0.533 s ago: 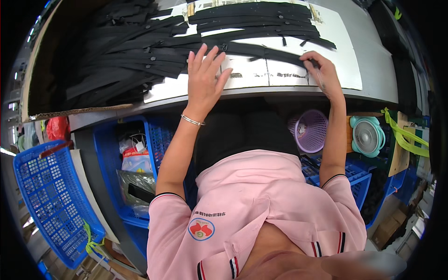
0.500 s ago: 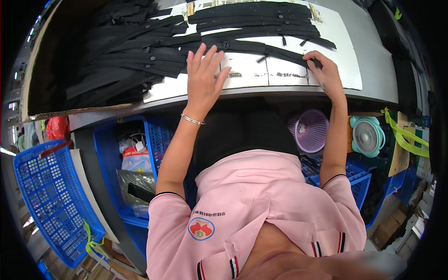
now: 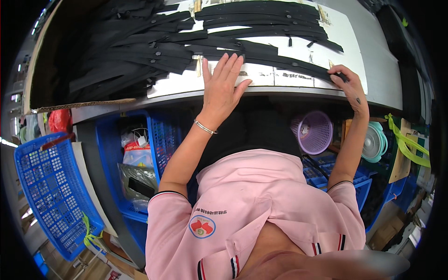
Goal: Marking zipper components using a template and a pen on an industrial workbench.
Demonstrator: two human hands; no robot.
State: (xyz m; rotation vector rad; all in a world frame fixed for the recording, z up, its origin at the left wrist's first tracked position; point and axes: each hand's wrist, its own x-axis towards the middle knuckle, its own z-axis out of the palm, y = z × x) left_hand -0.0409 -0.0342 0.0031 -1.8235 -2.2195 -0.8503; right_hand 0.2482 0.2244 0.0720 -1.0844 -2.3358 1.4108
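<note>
Several black zippers lie side by side on a white board (image 3: 184, 83), small dark sliders showing on some of them. Across the board's near part runs one long zipper (image 3: 284, 61). My right hand (image 3: 350, 88) pinches its right end between thumb and fingers, near the board's right edge. Toward the other end, my left hand (image 3: 223, 86) lies flat with its fingers stretched out, fingertips resting on the black tape. Which strips lie directly under those fingertips is partly hidden.
A dense heap of zippers (image 3: 116, 51) fills an open cardboard box (image 3: 84, 105) on the left. Below the table edge are a blue crate (image 3: 164, 140), a purple basket (image 3: 318, 149) and a small turquoise fan (image 3: 374, 142). Another blue basket (image 3: 51, 186) stands far left.
Both hands have moved right. The right hand has drawn the zipper's end further right and slightly nearer, while the left hand has slid along the tape with fingers still spread.
</note>
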